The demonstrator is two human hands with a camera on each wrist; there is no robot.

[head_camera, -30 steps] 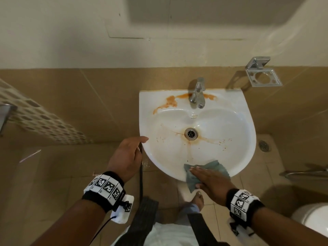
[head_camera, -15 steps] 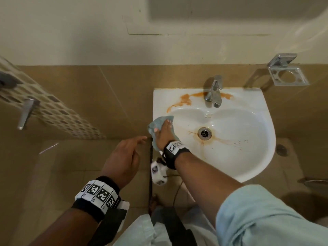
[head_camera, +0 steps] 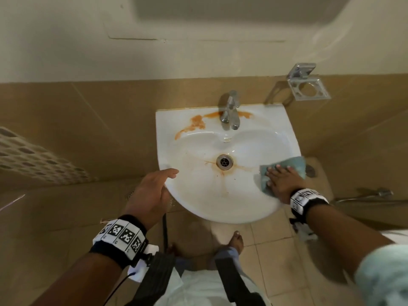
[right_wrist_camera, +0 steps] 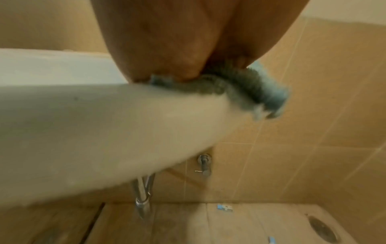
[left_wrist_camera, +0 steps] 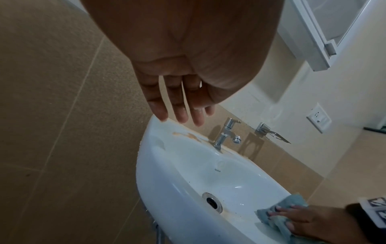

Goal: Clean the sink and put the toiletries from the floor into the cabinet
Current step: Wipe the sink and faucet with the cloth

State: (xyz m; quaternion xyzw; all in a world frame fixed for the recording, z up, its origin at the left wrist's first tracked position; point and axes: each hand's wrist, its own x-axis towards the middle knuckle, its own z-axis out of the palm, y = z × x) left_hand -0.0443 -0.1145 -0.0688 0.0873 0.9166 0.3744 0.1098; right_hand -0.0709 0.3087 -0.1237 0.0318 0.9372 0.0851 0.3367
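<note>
Right grip (head_camera: 280, 180) flat on cloth (head_camera: 295, 166) over sink (head_camera: 198, 195) right rim.

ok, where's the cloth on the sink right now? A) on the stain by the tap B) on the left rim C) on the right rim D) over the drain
C: the right hand presses the cloth flat on the sink's right rim, clear of the drain and the stain.

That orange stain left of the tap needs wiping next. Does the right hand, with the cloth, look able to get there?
Probably yes: right hand presses cloth on the sink's right rim; the stain lies uncovered.
</note>
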